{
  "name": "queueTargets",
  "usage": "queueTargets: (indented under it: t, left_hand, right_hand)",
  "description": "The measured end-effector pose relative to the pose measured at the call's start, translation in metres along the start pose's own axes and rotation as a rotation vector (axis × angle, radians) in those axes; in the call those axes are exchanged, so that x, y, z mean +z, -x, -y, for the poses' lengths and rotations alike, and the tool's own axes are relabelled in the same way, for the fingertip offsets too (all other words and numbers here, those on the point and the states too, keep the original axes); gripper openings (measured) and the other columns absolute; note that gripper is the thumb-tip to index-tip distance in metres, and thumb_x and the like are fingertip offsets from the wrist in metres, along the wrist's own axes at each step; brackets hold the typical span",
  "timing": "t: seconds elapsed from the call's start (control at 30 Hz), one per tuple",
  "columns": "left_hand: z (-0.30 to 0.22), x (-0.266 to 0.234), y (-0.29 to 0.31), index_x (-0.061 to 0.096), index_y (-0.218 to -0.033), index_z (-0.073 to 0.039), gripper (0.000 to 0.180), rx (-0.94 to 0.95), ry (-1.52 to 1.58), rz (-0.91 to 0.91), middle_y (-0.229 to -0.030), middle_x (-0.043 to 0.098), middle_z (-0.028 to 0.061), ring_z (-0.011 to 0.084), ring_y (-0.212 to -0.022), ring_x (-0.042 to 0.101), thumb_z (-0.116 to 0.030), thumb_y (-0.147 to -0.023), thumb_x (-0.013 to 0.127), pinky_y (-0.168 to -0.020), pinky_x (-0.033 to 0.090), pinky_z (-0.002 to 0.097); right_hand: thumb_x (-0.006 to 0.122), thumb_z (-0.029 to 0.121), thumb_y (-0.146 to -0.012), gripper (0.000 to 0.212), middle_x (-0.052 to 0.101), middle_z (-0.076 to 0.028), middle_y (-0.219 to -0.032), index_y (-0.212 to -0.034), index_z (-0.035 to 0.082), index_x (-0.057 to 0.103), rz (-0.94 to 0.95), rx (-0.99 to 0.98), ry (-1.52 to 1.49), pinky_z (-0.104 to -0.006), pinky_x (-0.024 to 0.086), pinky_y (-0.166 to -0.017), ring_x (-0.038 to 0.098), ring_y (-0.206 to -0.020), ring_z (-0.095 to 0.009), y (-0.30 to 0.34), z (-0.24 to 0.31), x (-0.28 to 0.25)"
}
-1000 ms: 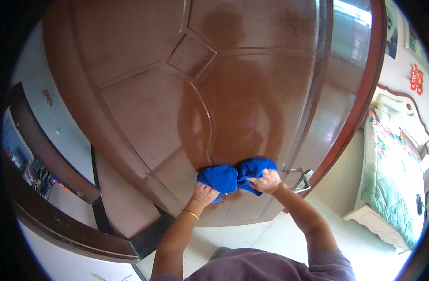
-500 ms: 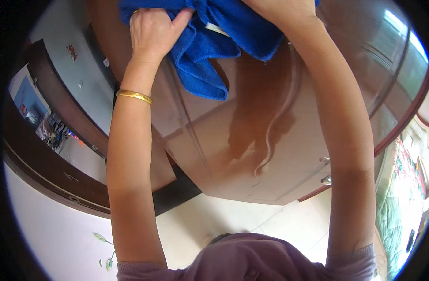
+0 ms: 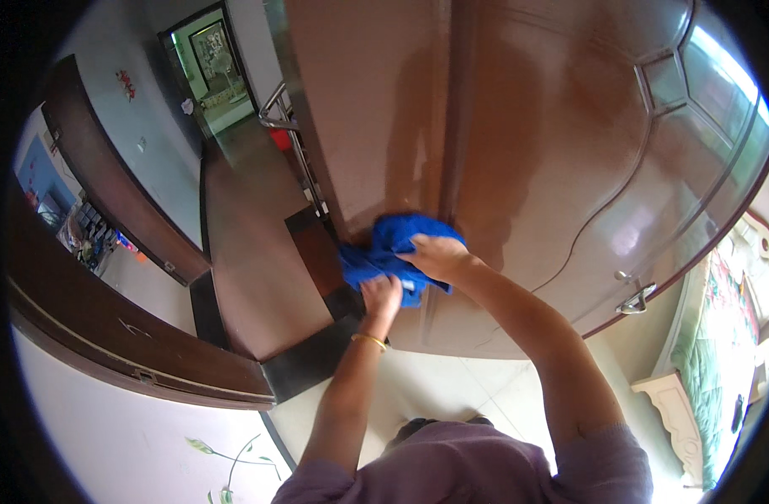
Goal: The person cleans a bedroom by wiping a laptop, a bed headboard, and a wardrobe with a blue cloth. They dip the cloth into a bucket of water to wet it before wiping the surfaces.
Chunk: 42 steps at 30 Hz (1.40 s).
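Observation:
A bunched blue cloth (image 3: 410,227) lies against the lower part of a glossy brown door (image 3: 553,109), close to the door's left edge. My right hand (image 3: 439,255) has its fingers closed on the cloth's right side, seemingly pressing it to the panel. Below and to the left, my left hand (image 3: 382,296), with a gold bangle (image 3: 369,341) on the wrist, grips the cloth's lower part. A small white tag shows on the cloth between both hands.
The door carries a metal handle (image 3: 637,299) at lower right. A dark door frame (image 3: 141,361) and a hallway with a metal railing (image 3: 296,147) lie to the left. At the right stands a bed with a green floral cover (image 3: 708,370). Pale floor tiles (image 3: 452,382) are underfoot.
Both hands have come down and nearer with the blue cloth, from the top of the picture to the lower door. More of the door and the hallway now shows.

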<state>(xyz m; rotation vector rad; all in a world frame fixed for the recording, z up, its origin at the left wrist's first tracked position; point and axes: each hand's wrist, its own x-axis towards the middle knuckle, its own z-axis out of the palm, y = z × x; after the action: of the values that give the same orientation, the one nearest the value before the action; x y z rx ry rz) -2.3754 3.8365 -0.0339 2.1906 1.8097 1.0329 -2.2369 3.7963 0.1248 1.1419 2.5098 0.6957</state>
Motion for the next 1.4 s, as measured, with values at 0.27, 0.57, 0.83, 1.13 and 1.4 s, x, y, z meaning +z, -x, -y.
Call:
queueTargets:
  t: [0.27, 0.57, 0.83, 1.13, 1.4]
  left_hand:
    - [-0.066, -0.141, -0.113, 0.047, -0.11, 0.004, 0.042, 0.36, 0.355, -0.394, -0.109, 0.047, 0.0283, 0.044, -0.102, 0.042, -0.013, -0.072, 0.056, -0.092, 0.031, 0.0472]
    - [-0.176, -0.33, -0.238, 0.053, -0.095, -0.001, 0.024, 0.697, 0.326, -0.877, -0.09, 0.055, 0.024, 0.0422, -0.085, 0.051, -0.014, -0.075, 0.057, -0.076, 0.04, 0.0482]
    - [-0.251, -0.459, -0.303, 0.055, -0.093, 0.007, 0.047, 0.448, 0.069, -0.942, -0.096, 0.053, 0.0321, 0.0442, -0.09, 0.053, -0.038, -0.085, 0.044, -0.081, 0.042, 0.0466]
    - [-0.408, -0.443, -0.292, 0.055, -0.106, 0.0, 0.053, 0.734, 0.034, -1.173, -0.103, 0.055, 0.0268, 0.0414, -0.094, 0.054, -0.045, -0.078, 0.052, -0.082, 0.044, 0.0475]
    - [-0.554, -0.355, -0.192, 0.058, -0.093, 0.0, 0.035, 1.327, 0.262, -0.937, -0.094, 0.059, 0.0191, 0.0337, -0.087, 0.057, -0.026, -0.07, 0.057, -0.079, 0.046, 0.0412]
  right_hand:
    - [0.055, 0.044, -0.076, 0.038, 0.06, -0.005, -0.088, -0.109, 0.025, 0.059, -0.646, -0.011, 0.251, -0.0285, 0.046, -0.07, 0.052, -0.088, -0.02, -0.018, -0.105, -0.127]
    - [0.056, 0.047, -0.073, 0.046, 0.063, -0.006, -0.089, -0.112, 0.025, 0.056, -0.916, 0.231, 0.463, -0.0363, 0.042, -0.08, 0.05, -0.101, -0.024, -0.009, -0.207, -0.302]
    - [0.048, 0.055, -0.076, 0.053, 0.053, -0.006, -0.12, -0.123, 0.031, 0.047, -1.102, 0.504, 0.579, -0.0402, 0.029, -0.099, 0.038, -0.121, -0.026, -0.015, -0.286, -0.421]
    - [0.046, 0.052, -0.079, 0.058, 0.046, -0.013, -0.126, -0.127, 0.019, 0.042, -1.082, 0.736, 0.504, -0.0408, 0.025, -0.102, 0.037, -0.121, -0.028, 0.133, -0.341, -0.439]
    - [0.046, 0.03, -0.083, 0.055, 0.039, -0.022, -0.129, -0.133, 0.012, 0.031, -0.962, 1.308, 0.364, -0.0424, 0.027, -0.101, 0.035, -0.121, -0.035, 0.328, -0.376, -0.33]
